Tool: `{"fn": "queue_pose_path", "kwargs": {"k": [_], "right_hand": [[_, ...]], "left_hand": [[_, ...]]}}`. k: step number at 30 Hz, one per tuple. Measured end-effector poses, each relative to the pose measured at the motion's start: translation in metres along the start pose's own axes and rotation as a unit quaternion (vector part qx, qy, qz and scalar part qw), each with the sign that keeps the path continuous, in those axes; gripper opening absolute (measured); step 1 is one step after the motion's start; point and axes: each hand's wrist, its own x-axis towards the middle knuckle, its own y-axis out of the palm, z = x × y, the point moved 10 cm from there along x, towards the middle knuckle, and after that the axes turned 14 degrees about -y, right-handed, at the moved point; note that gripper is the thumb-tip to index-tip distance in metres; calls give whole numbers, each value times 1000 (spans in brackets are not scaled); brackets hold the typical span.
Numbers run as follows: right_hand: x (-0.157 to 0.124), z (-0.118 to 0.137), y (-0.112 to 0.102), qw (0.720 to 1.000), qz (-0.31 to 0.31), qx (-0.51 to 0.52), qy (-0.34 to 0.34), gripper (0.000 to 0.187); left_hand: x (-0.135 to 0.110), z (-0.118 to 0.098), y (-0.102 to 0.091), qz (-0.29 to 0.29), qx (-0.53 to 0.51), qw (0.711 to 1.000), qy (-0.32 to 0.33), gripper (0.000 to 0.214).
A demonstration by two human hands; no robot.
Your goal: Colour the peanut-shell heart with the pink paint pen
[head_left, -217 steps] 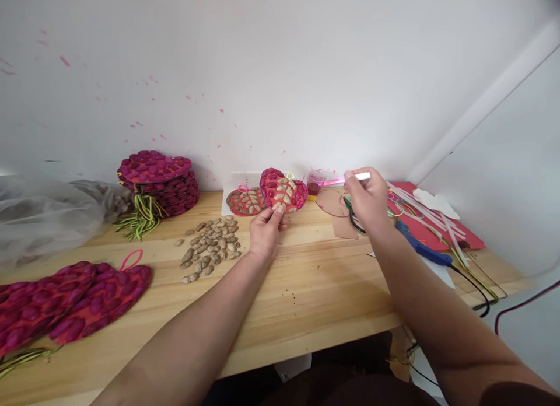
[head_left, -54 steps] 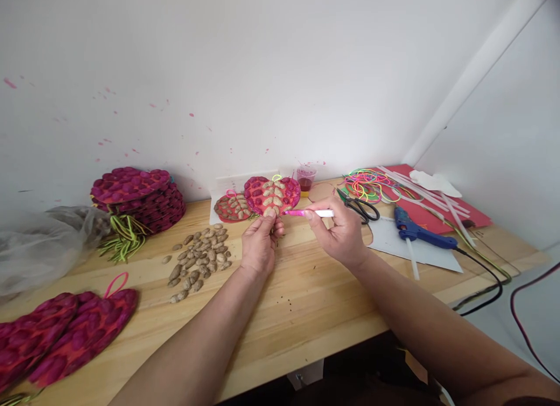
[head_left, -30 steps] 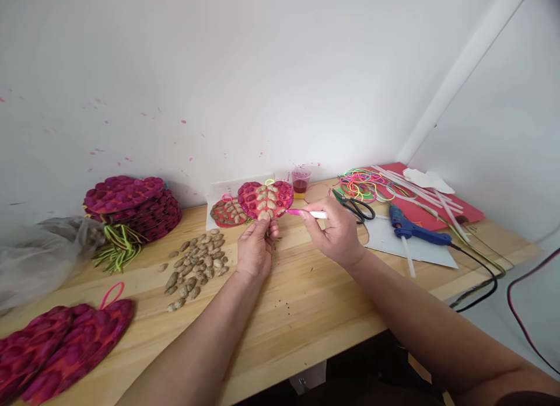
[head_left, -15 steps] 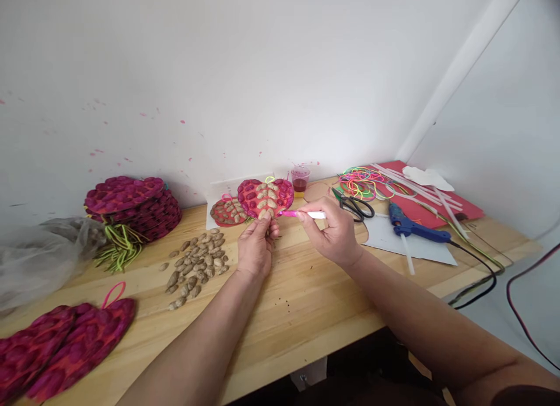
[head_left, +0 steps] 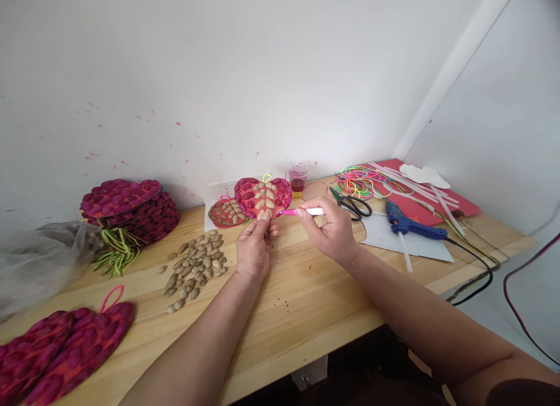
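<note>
At nine o'clock from the heart (head_left: 263,195) sits a stack (head_left: 130,206), at eight lie nuts (head_left: 199,262), at six the left hand (head_left: 254,248) pinches its tip, at two stands a cup (head_left: 298,179), and at four the right hand (head_left: 329,230) grips a brush (head_left: 314,211).

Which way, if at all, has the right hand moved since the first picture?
Yes: judged against the cup, the right hand has come left and down in view.
</note>
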Motion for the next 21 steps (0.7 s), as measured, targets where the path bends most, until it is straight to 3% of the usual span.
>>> {"fn": "queue_pose_path", "kwargs": {"k": [21], "right_hand": [[-5,-15,-4,998,-21,13,54,4]], "left_hand": [[1,2,-4,-19,-21,999,-26,4]]}}
